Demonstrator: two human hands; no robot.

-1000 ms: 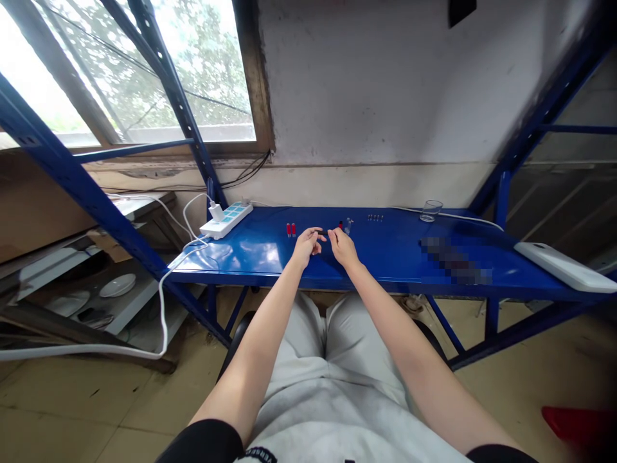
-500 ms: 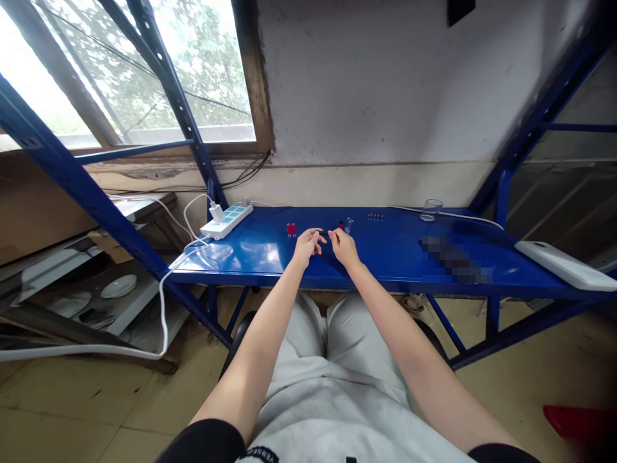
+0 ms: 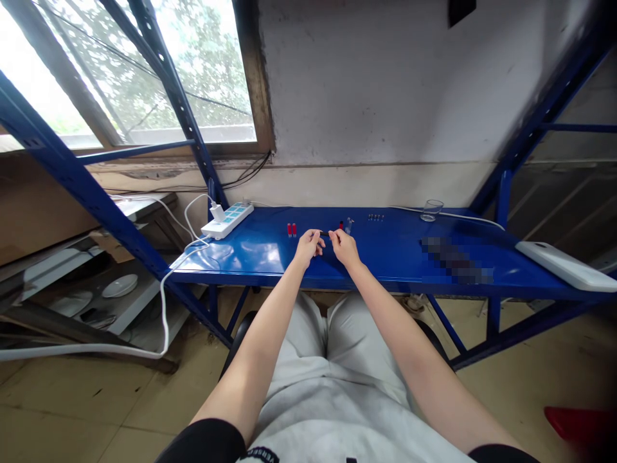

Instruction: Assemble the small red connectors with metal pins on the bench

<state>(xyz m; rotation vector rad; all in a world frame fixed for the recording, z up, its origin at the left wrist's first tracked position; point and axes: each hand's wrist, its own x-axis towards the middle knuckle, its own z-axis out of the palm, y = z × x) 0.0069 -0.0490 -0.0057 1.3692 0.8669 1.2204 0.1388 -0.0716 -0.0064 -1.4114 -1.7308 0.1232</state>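
Observation:
Over the front half of the blue tabletop (image 3: 385, 257), my left hand (image 3: 308, 245) and my right hand (image 3: 344, 247) are close together. Both pinch a thin, small dark piece (image 3: 326, 233) that spans the gap between their fingertips; its kind is too small to tell. Left of my hands stand two small red tubes with clear ends (image 3: 292, 229). Just behind my right hand is a small red item with a dark top (image 3: 341, 226), partly hidden, and beside it a small clear vial (image 3: 349, 225). Farther back lie several tiny metallic pieces (image 3: 376, 217) in a row.
A white power strip (image 3: 226, 222) with a plugged-in charger sits at the back left, its cable (image 3: 164, 315) hanging past the table's edge. At the right are a clear glass (image 3: 431, 210), a blurred-out dark object (image 3: 453, 258) and a white flat case (image 3: 563, 265). Blue posts (image 3: 502, 199) frame the table.
The fingers of my left hand have curled in slightly at the dark piece. My right hand and the things on the table stay nearly where they were.

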